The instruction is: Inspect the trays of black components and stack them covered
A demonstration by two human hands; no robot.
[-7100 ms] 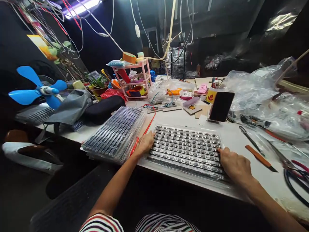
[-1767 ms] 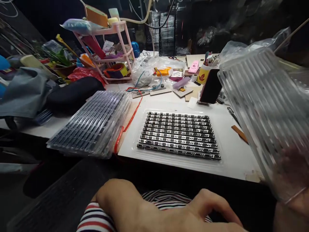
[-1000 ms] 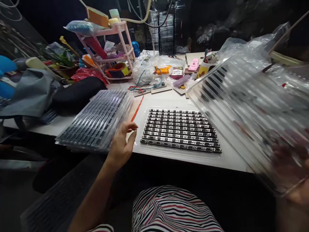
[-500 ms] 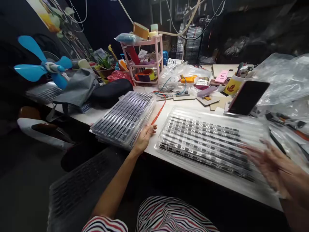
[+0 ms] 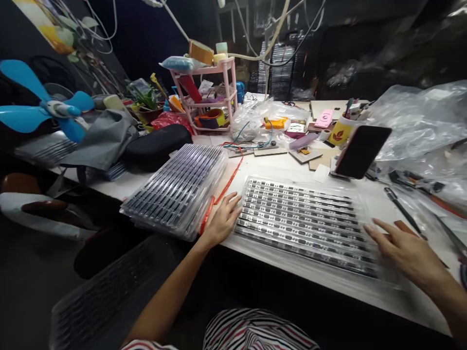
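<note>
the left hand [image 5: 222, 221] lies palm down at the left edge of the clear tray [image 5: 299, 218] on the white table [image 5: 127, 187], fingers loosely spread; the right hand [image 5: 406, 248] slants in at its right edge, thumb and fingers parted, contact unclear.
</note>
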